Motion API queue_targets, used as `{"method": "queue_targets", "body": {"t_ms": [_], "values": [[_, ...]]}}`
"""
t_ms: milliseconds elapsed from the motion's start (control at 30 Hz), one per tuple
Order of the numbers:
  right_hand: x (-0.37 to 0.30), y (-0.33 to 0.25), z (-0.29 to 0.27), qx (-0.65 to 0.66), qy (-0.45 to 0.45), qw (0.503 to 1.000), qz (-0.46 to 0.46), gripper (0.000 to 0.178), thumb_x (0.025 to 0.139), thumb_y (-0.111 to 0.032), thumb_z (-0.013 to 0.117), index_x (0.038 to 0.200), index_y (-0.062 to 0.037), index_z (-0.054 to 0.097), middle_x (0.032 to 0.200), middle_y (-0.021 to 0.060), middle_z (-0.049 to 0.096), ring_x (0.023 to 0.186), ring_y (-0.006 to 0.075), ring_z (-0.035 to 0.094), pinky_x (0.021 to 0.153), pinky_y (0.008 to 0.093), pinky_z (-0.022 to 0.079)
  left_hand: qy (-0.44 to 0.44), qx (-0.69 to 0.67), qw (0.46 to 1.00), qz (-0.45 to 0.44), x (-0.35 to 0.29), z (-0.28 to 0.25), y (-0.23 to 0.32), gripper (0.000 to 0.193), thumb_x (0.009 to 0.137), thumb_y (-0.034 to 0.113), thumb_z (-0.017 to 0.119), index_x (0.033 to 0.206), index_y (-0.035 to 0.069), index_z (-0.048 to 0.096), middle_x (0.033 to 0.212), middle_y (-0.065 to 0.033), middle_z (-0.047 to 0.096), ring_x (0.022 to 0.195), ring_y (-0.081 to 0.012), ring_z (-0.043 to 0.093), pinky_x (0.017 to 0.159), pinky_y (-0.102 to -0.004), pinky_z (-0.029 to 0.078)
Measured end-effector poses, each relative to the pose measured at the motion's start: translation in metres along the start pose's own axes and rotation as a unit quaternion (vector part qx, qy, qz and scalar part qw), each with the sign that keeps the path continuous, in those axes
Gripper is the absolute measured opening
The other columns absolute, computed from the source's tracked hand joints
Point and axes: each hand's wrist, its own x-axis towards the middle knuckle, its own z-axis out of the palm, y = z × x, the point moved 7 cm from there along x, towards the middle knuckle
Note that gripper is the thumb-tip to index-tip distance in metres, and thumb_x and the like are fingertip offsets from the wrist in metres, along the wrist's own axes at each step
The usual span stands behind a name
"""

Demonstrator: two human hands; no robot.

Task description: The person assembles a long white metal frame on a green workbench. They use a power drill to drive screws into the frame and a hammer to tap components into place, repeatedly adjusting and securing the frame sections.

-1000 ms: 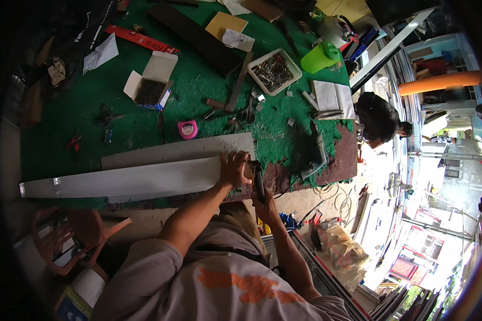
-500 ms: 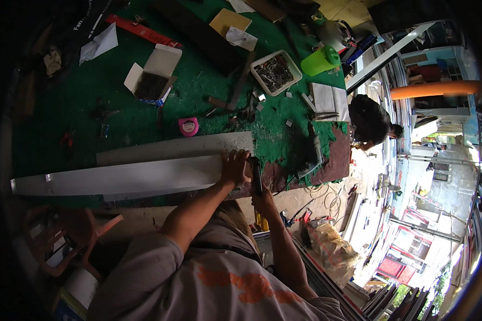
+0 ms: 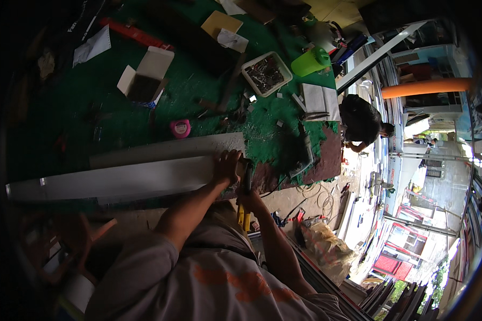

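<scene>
A long white profile (image 3: 112,179) lies along the near edge of the green-topped bench, over a flatter grey-white strip (image 3: 166,148). At the profile's right end my left hand (image 3: 227,168) is closed over it, fingers bent across the top. Just right of that, my right hand (image 3: 250,202) grips a hammer (image 3: 247,179), its dark head up beside my left fingers. A small tan edge shows between the left hand and the hammer head; what it belongs to is unclear. Beyond the profile sits a pink tape measure (image 3: 180,128).
Farther back are an open carton (image 3: 147,77), a white tub of small metal parts (image 3: 266,74) and a green bottle (image 3: 310,61). A corded tool (image 3: 305,152) lies at the right. Beyond the bench a person in dark clothes (image 3: 360,120) bends down. A brown chair (image 3: 77,235) stands near left.
The whole view has shifted slightly, so the bench sits farther left in it. The hammer and my right hand have moved a little left relative to the profile; my left hand stays on its end.
</scene>
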Motion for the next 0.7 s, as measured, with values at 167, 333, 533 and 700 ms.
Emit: {"method": "queue_targets", "body": {"t_ms": [167,333,533,700], "values": [[-0.016,-0.036,-0.004,-0.117,0.238,0.934,-0.24,0.035,0.092,-0.033,0.066,0.11,-0.005,0.057,0.079,0.0094,0.067,0.066,0.0194,0.067,0.059,0.0374,0.052,0.002,-0.053,0.998,0.021,0.002,-0.01,-0.003,0.098,0.066,0.029,0.087,0.149,0.016,0.036,0.153,-0.0103,0.039,0.144,-0.0378,0.031,0.115,-0.0627,0.021],[-0.009,-0.033,-0.003,-0.013,0.205,0.967,-0.149,0.024,0.095,-0.027,0.065,0.097,-0.0045,0.057,0.069,0.0057,0.059,0.06,0.0143,0.059,0.054,0.0368,0.048,-0.046,-0.102,0.993,0.024,-0.001,-0.015,0.0,0.099,0.069,0.021,0.087,0.152,0.017,0.033,0.157,-0.0111,0.036,0.146,-0.0387,0.028,0.117,-0.0637,0.018],[-0.023,-0.048,-0.006,-0.2,0.259,0.922,-0.208,0.029,0.095,-0.021,0.064,0.115,-0.003,0.053,0.088,0.0123,0.06,0.078,0.0175,0.062,0.064,0.0362,0.049,0.002,-0.152,0.987,0.048,-0.003,-0.026,-0.003,0.084,0.075,-0.003,0.07,0.15,0.012,0.036,0.151,-0.0155,0.041,0.141,-0.0391,0.034,0.114,-0.0597,0.025],[-0.02,-0.032,0.007,-0.007,0.212,0.968,-0.135,0.043,0.096,-0.026,0.064,0.127,-0.0045,0.043,0.091,0.0187,0.067,0.078,0.0259,0.067,0.066,0.0422,0.05,0.046,-0.24,0.969,0.045,-0.002,-0.022,-0.007,0.075,0.077,-0.009,0.058,0.148,0.008,0.042,0.148,-0.0166,0.045,0.141,-0.0358,0.037,0.116,-0.0603,0.018]]}}
